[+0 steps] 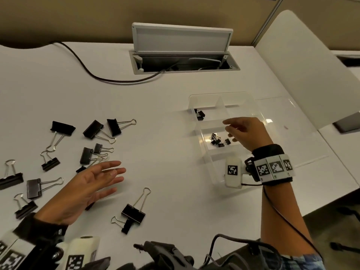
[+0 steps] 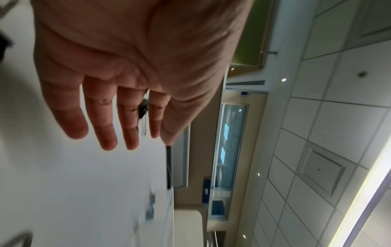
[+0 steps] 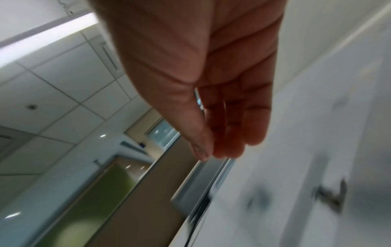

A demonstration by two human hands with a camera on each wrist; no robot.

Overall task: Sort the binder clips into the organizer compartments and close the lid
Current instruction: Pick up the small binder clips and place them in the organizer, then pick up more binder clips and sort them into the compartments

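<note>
Only a few small clips (image 1: 218,140) lie in the organizer (image 1: 208,152) under the right hand (image 1: 245,131), its fingers loose and empty; most clips (image 1: 93,129) remain on the worktop (image 1: 165,152) beyond the left hand's (image 1: 91,184) spread, empty fingers, lid still off.

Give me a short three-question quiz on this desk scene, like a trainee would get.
1. True or false: the clear organizer already holds some small binder clips.
2. Which hand hovers over the organizer? A) left hand B) right hand
3. Fill in: the large binder clips lie on the white ____.

Key: 1 true; 2 B; 3 desk.
</note>
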